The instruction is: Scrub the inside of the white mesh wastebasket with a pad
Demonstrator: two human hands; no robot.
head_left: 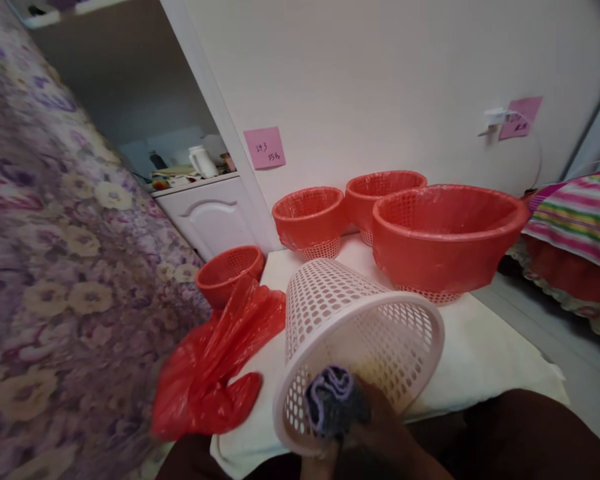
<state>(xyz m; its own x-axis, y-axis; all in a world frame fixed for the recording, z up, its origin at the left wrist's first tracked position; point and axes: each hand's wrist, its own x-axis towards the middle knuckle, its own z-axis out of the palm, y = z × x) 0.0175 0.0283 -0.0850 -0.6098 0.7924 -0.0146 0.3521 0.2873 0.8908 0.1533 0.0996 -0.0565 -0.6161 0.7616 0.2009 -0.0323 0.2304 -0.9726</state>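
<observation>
Head view looks down on a white basket (pixel 359 347) lying tipped on its side on a pale cushion (pixel 485 347), its open mouth turned toward the person and its narrower bottom pointing away toward the wall; its long axis runs from near the lap up and slightly left. A hand (pixel 380 433) reaches into the mouth from below, fingers closed around a rolled dark purple cloth (pixel 330 397) that sits just inside the rim. Which hand this is I cannot tell for sure, though it comes in from the right side; the other hand does not show clearly, only a blurred bit of skin at the bottom edge, so its state I cannot tell

As I judge it, the work is partly done: three red baskets (pixel 445 233) against the wall already wear red plastic liners, while a fourth red basket (pixel 230 270) at the left looks unlined. A loose red plastic bag (pixel 215 367) lies crumpled beside the white basket, touching the cushion edge. So the white basket appears to be mid-wipe, with lining left
</observation>
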